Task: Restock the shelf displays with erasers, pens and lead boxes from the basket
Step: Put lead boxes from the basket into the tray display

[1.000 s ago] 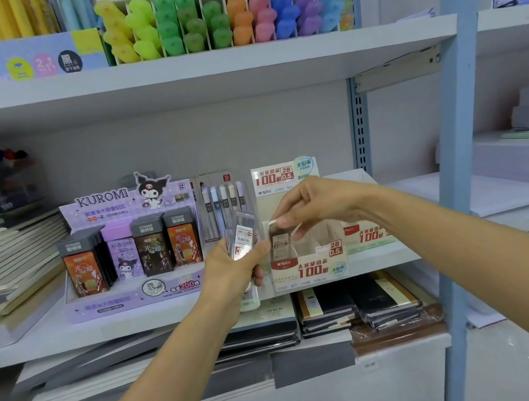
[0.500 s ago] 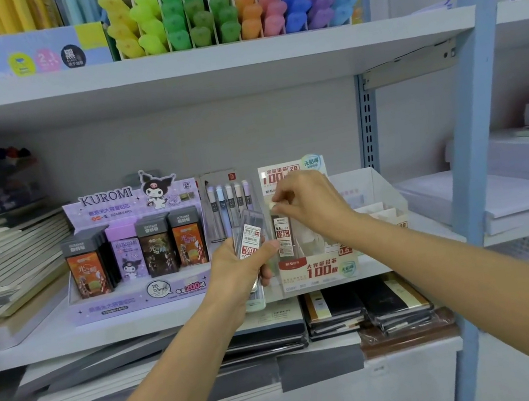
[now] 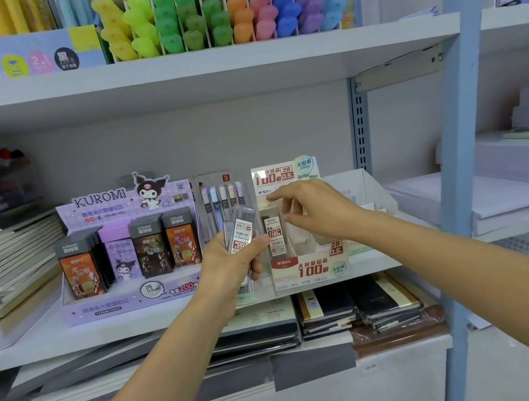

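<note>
Lead box point(image 3: 274, 233) upright in display carton point(image 3: 310, 269), pinched by right hand point(image 3: 322, 213); left hand point(image 3: 230, 264) curled round spare boxes point(image 3: 242, 228).

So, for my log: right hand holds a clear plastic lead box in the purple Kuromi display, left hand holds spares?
No: head view shows the right hand holding the clear plastic lead box in the red-and-white cardboard display; left hand holds spares.
</note>
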Motion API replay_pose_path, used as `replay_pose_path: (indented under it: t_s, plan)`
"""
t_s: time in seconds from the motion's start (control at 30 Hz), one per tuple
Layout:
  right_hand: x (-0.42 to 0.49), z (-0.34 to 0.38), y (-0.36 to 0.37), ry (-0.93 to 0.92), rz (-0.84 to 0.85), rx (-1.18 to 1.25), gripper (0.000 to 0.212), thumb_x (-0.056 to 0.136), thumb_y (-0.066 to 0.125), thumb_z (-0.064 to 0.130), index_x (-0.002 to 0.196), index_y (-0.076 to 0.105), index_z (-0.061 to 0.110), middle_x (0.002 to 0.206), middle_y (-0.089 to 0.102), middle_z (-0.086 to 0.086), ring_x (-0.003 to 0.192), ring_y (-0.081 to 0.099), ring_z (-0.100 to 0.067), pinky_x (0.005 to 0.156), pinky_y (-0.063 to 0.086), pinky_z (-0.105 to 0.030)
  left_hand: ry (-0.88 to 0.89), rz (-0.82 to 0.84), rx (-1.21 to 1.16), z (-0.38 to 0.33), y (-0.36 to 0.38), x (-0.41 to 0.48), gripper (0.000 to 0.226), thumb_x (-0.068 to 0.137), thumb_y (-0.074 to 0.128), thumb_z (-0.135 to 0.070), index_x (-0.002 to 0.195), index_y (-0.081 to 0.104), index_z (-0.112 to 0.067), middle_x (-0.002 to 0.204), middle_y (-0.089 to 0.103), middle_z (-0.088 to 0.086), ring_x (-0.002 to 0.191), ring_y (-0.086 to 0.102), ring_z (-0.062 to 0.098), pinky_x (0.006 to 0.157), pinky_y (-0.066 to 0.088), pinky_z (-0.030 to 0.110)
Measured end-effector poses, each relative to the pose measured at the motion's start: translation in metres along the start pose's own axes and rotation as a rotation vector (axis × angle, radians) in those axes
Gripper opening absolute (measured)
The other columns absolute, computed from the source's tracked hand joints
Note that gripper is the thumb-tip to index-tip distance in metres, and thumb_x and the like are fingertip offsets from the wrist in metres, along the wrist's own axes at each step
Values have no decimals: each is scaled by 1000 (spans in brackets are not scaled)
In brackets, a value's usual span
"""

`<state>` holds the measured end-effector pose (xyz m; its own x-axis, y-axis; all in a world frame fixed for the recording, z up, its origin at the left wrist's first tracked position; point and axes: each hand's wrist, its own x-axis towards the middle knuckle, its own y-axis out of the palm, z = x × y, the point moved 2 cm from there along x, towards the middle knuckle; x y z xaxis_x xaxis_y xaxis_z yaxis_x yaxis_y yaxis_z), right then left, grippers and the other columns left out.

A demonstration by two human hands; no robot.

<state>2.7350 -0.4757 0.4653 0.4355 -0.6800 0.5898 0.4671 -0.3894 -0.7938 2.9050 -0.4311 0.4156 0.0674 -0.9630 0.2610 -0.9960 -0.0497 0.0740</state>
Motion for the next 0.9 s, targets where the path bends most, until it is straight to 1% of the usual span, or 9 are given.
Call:
replay_pose_path:
  t_s: [0.1, 0.17, 0.23, 0.33, 0.47, 0.53, 0.63, 0.8, 0.9]
  plan:
    - [1, -3, -6, 47, -67, 112, 30, 91, 63, 17, 121, 64, 22, 91, 63, 10, 77, 59, -5, 76, 52, -23, 27, 19, 23, -3, -1, -1, 15, 84, 73, -12, 90, 59, -10, 59, 60, 3, 45, 51, 12, 45, 46, 23]
    - [1, 0, -12, 94, -108, 329, 28, 93, 62, 28, 121, 64, 24, 94, 64, 9, 79, 61, -7, 72, 51, -22, 45, 53, 45, -6, -1, -2, 12, 86, 71, -12, 92, 60, -10, 60, 60, 2, 46, 51, 12, 46, 47, 23]
    - [2, 9, -15, 114, -38, 611, 36, 92, 62, 35, 126, 59, 23, 101, 66, 7, 81, 66, -10, 67, 52, -21, 69, 122, 78, -9, 1, -5, 13, 87, 69, -10, 96, 60, -9, 62, 60, 4, 47, 51, 13, 46, 47, 24]
    - [2, 21, -15, 68, 96, 719, 25, 90, 67, 23, 115, 65, 20, 91, 71, 4, 80, 68, -5, 68, 54, -19, 65, 197, 97, -13, 4, -9, 18, 86, 69, -11, 101, 60, -8, 68, 62, 8, 49, 54, 13, 48, 49, 23]
    - [-1, 8, -27, 172, -37, 892, 12, 88, 68, 12, 101, 67, 12, 86, 73, -7, 72, 67, -9, 66, 53, -22, 19, 138, -133, -18, -1, -7, 31, 81, 70, -5, 111, 61, -7, 83, 72, 9, 55, 61, 12, 50, 50, 20]
    - [-9, -1, -32, 190, 50, 905, 20, 88, 67, 10, 108, 63, 13, 88, 73, -13, 74, 69, -16, 68, 55, -27, 42, 80, -182, -19, -5, -4, 25, 84, 68, -7, 108, 64, -10, 84, 74, 7, 55, 61, 10, 51, 50, 19]
    - [-22, -6, -33, 103, 250, 791, 18, 90, 66, 16, 107, 65, 17, 93, 74, -6, 83, 70, -19, 75, 57, -27, 82, 24, -153, -20, -1, -1, 17, 86, 69, -13, 103, 66, -13, 77, 73, 5, 53, 60, 9, 49, 49, 19]
    - [-29, -2, -38, 50, 179, 793, 24, 90, 66, 18, 108, 64, 35, 85, 73, 0, 81, 69, -15, 78, 57, -31, 102, 44, -41, -22, 28, -7, 14, 87, 69, -18, 100, 65, -16, 65, 70, 6, 49, 59, 9, 47, 50, 19]
    - [-33, -18, -52, 135, 111, 804, 19, 92, 63, 16, 110, 64, 21, 93, 71, -10, 78, 66, -15, 70, 56, -26, 164, 46, 78, -22, 36, -11, 19, 83, 73, -20, 99, 63, -19, 64, 68, 4, 51, 60, 10, 51, 54, 24]
